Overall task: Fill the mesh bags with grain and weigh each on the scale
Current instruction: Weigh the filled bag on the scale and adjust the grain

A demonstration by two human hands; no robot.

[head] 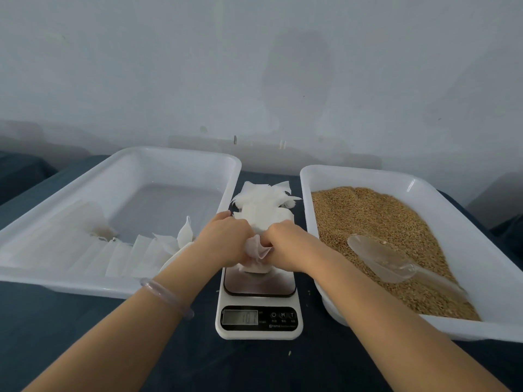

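Observation:
A white mesh bag [257,256] rests on the steel platform of a white digital scale [259,318] in the middle. My left hand [223,239] and my right hand [285,244] both pinch the bag's top, close together. Behind them lies a pile of empty white mesh bags [264,203]. A white tray [481,250] on the right holds brown grain [376,219], with a clear plastic scoop [382,258] lying on it.
A large white tray [135,159] on the left holds several filled flat bags [124,256] along its near side. Everything stands on a dark blue cloth [198,360]. A pale wall rises behind.

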